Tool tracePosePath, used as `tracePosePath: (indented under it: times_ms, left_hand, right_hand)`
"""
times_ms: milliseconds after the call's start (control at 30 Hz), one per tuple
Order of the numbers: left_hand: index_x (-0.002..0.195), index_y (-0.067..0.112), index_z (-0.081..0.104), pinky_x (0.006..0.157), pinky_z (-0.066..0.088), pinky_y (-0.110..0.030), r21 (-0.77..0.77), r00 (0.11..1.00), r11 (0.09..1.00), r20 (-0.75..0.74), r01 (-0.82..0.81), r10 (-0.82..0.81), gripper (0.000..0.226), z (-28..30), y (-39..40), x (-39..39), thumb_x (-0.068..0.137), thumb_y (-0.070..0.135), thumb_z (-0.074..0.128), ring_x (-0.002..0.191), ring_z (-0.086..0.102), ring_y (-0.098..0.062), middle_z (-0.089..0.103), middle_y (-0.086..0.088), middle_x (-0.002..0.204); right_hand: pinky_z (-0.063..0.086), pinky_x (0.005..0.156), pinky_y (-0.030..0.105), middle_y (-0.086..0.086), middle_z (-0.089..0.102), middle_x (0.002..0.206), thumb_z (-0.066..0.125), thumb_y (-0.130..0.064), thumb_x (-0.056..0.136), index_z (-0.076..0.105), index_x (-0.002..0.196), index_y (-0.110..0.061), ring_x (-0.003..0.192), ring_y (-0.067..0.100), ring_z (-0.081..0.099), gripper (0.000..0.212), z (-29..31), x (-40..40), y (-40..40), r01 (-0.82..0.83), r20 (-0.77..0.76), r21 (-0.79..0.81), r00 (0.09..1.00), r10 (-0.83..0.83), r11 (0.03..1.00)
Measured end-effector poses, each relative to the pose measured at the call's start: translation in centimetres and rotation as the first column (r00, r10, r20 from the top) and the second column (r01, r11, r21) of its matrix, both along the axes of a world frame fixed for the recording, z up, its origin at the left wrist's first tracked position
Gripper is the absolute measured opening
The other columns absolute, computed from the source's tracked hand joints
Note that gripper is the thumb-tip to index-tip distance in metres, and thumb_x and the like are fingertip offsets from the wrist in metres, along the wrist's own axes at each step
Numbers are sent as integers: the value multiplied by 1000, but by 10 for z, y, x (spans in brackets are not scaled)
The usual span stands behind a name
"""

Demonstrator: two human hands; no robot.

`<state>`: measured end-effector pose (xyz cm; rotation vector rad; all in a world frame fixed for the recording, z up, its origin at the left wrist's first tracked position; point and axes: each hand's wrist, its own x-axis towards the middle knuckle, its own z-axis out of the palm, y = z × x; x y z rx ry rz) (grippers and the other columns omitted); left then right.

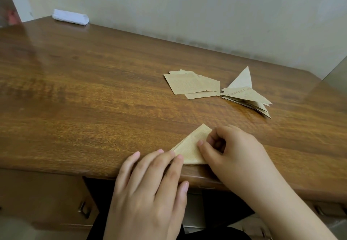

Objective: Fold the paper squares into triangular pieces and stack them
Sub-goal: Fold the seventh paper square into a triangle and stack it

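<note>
Atop the triangle stack (pixel 246 97), "raphing Coll" reads; both hands' grips press the folded paper (pixel 189 149).

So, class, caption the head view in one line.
Both hands crease a paper triangle beside squares and a stack.

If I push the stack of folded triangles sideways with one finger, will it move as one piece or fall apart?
The stack of folded triangles would probably fan apart: its layers already lie offset, corners sticking out. It looks light thin paper, and the wooden table is glossy, so the pieces likely slide easily. The top triangle has one flap standing up, so it may tip or shift first.
</note>
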<state>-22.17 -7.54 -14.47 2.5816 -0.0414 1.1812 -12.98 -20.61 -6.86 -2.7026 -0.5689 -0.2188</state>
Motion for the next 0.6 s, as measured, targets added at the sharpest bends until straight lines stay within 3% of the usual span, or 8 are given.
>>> tracePosePath:
  times_ms: [367, 433, 500, 533, 600]
  left_hand:
    - [106, 11, 72, 99, 36, -40, 15, 998, 1000, -70, 0, 2, 40, 0, -1, -1, 85, 35, 48, 110, 53, -16, 68, -1, 113]
    - [106, 12, 72, 98, 36, -40, 7, 997, 1000, -74, 22, -22, 40, 1, 1, -1, 85, 36, 48, 110, 53, -15, 68, 0, 113]
    - [106, 13, 72, 98, 36, -39, 12, 996, 999, -85, 40, -39, 41, 3, 3, -1, 85, 37, 48, 109, 53, -15, 67, 1, 114]
    - [107, 13, 72, 97, 35, -39, 13, 995, 999, -94, 48, -47, 41, 4, 4, -1, 84, 38, 48, 110, 53, -15, 67, 1, 114]
    - [107, 15, 72, 98, 35, -38, 0, 992, 998, -105, 67, -66, 41, 5, 5, -2, 84, 39, 48, 110, 52, -14, 66, 2, 115]
  right_hand:
    - [36, 61, 15, -14, 50, 83, 58, -45, 84, 52, 83, -31, 76, 3, 48, 15, 3, 5, -1, -47, -43, -21, 998, 46, 999]
    - [38, 73, 15, -19, 47, 97, 56, -49, 83, 51, 103, -37, 89, 1, 46, 24, 11, 10, -2, -154, -67, -45, 986, 151, 987]
    - [34, 98, 25, -20, 41, 120, 51, -55, 83, 44, 124, -45, 114, 4, 39, 42, 25, 21, -1, -291, -116, -143, 954, 276, 946]
    - [30, 106, 32, -21, 38, 127, 49, -59, 82, 44, 126, -47, 122, 5, 33, 45, 32, 28, 0, -358, -174, -187, 929, 328, 915]
    - [32, 108, 39, -21, 39, 127, 51, -65, 76, 52, 114, -46, 122, 6, 34, 43, 43, 39, 4, -462, -335, -232, 864, 376, 856]
